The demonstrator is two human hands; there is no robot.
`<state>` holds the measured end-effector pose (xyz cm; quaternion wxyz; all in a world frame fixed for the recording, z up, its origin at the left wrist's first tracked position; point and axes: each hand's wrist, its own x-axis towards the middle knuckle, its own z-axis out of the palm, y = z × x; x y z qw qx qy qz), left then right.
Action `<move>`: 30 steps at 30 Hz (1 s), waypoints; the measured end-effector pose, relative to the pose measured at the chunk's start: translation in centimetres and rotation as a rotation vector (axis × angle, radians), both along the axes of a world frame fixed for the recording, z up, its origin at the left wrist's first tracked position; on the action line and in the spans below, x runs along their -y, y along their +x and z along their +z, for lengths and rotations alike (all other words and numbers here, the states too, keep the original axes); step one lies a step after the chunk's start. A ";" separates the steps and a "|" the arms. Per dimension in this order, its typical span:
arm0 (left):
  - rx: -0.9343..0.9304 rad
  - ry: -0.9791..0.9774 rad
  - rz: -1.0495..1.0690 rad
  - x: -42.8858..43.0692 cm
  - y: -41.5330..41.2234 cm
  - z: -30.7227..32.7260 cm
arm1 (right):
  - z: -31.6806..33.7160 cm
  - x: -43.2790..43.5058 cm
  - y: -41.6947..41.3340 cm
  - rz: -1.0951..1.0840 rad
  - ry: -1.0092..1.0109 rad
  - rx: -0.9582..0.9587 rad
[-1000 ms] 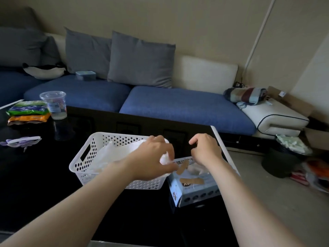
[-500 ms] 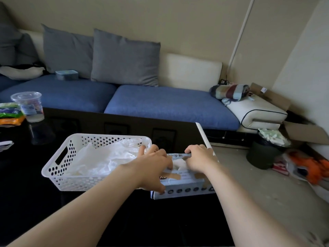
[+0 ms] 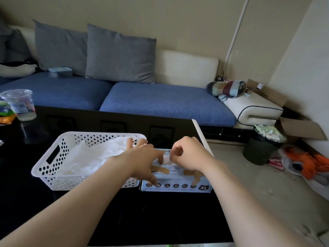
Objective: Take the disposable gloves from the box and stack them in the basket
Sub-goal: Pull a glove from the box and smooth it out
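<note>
On the black table [image 3: 160, 211], at six o'clock in the head view, the left hand [image 3: 142, 157] has left the basket [image 3: 44, 175] for the box [image 3: 175, 186] at its three o'clock, fingers spread on top. The right hand [image 3: 188, 154] pinches the next glove [image 3: 165, 160] with curled fingers, so another transfer begins.

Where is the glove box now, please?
In the head view, the glove box lies on the black table near its right edge, right of the white basket, under the left hand and right hand.
</note>
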<state>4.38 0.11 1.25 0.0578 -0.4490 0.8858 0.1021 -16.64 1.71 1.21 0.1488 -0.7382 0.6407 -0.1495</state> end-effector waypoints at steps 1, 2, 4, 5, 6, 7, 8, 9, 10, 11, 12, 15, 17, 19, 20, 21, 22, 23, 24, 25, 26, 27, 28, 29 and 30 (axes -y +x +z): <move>-0.002 -0.002 0.001 0.0 0.1 0.0 | 0.0 0.1 0.0 0.006 -0.022 0.004; -0.005 -0.001 0.001 0.0 0.1 0.0 | 0.0 0.1 0.1 0.005 -0.050 -0.004; -0.012 0.009 0.005 0.0 0.1 0.0 | -0.1 0.1 0.2 -0.003 -0.115 -0.029; -0.016 0.012 0.006 0.0 0.1 0.0 | -0.2 0.0 0.2 -0.014 -0.142 -0.028; -0.020 0.013 0.004 0.1 0.1 -0.1 | -0.2 0.0 0.3 -0.026 -0.165 -0.021; -0.026 0.013 0.003 0.1 0.1 -0.2 | -0.3 -0.1 0.3 -0.038 -0.190 -0.015; -0.038 0.013 0.002 0.1 0.2 -0.3 | -0.4 -0.1 0.3 -0.050 -0.212 -0.016; -0.055 0.016 0.003 0.0 0.3 -0.5 | -0.5 -0.1 0.4 -0.059 -0.228 -0.021; -0.074 0.017 0.006 0.0 0.4 -0.6 | -0.4 -0.2 0.5 -0.071 -0.233 -0.027; -0.089 0.016 0.011 0.0 0.4 -0.7 | -0.3 -0.2 0.5 -0.088 -0.232 -0.026; -0.100 0.014 0.015 0.0 0.5 -0.8 | -0.2 -0.2 0.7 -0.110 -0.222 -0.010; -0.113 0.013 0.024 -0.1 0.8 -0.8 | 0.5 -0.4 0.9 -0.205 -0.180 0.190; -0.108 0.005 0.019 -0.2 0.8 -0.9 | 1.3 -0.5 1.1 -0.263 -0.164 0.410; -0.087 -0.014 0.006 -0.3 0.8 -0.9 | 2.1 -0.7 1.4 -0.314 -0.220 0.594; -0.076 -0.015 0.004 -0.3 0.8 -1.0 | 2.5 -0.8 1.6 -0.343 -0.273 0.664; -0.073 -0.005 0.008 -0.2 0.8 -0.9 | 2.8 -0.9 1.7 -0.369 -0.327 0.725; -0.077 0.010 0.015 -0.3 0.7 -0.8 | 3.0 -0.9 1.9 -0.386 -0.376 0.777; -0.087 0.028 0.027 -0.3 0.8 -0.7 | 3.2 -1.1 2.0 -0.396 -0.410 0.818; -0.108 0.047 0.042 -0.2 0.9 -0.5 | 3.4 -1.2 2.1 -0.405 -0.428 0.854; -0.143 0.055 0.057 -0.2 1.0 -0.3 | 3.5 -1.3 2.2 -0.413 -0.432 0.880; -0.188 0.055 0.074 -0.1 1.2 -0.2 | 3.6 -1.2 2.3 -0.421 -0.429 0.894; -0.240 0.052 0.092 0.0 1.4 0.0 | 3.6 -1.2 2.3 -0.428 -0.420 0.901; -0.318 0.052 0.110 0.0 1.5 0.2 | 3.7 -1.1 2.5 -0.431 -0.411 0.907; -0.437 0.059 0.127 0.0 1.6 0.6 | 3.7 -1.1 2.6 -0.428 -0.406 0.914; -0.578 0.079 0.144 0.0 1.7 0.9 | 3.8 -1.1 2.7 -0.423 -0.400 0.920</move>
